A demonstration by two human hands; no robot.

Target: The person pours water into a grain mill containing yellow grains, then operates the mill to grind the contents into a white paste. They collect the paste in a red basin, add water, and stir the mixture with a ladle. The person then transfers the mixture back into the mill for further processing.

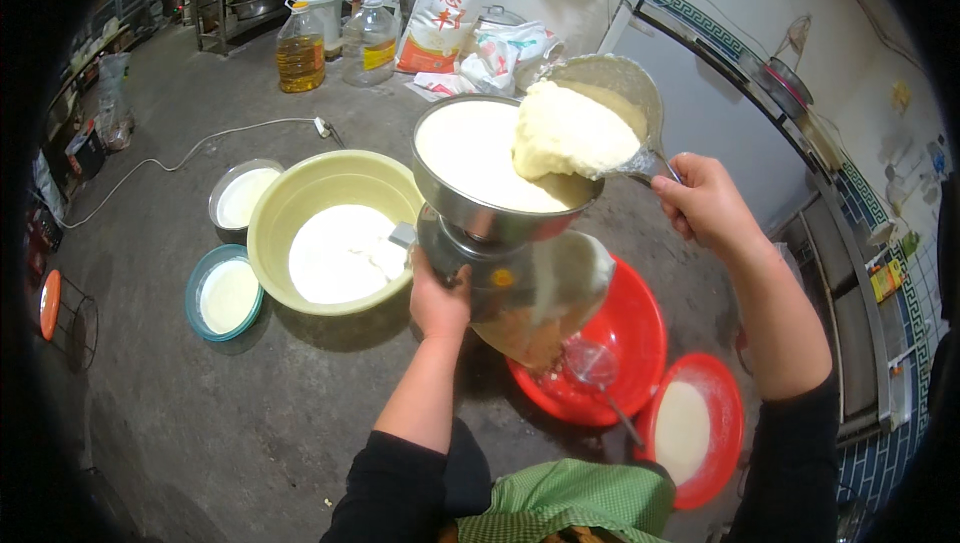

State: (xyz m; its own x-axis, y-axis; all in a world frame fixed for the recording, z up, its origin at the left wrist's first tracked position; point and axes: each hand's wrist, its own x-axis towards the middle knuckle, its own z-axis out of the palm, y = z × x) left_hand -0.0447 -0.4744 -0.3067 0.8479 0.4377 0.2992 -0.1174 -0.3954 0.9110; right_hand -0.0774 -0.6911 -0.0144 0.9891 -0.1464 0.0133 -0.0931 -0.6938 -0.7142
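Note:
In my right hand (700,198) is the handle of a large round scoop (640,93), tilted over the right side of a steel hopper (497,215). Thick, pale cream-coloured foamy mash (575,133) slides over its lip onto the white mixture (470,148) filling the hopper. Below, the grinder (500,278) carries this hopper. My left hand (440,298) grips the grinder's near left side, thumb toward its body; its fingers are partly hidden. A grey spout (403,235) juts left over a yellow-green basin (275,268) holding white, foamy stuff.
Teal (190,293) and clear bowls (213,205) of pale liquid stand left. Right of the grinder, a red basin (645,328) holds a strainer (592,361); a smaller red basin (735,413) holds pale liquid. Oil jugs (300,53), a sack (437,18) and a cable (210,135) lie beyond.

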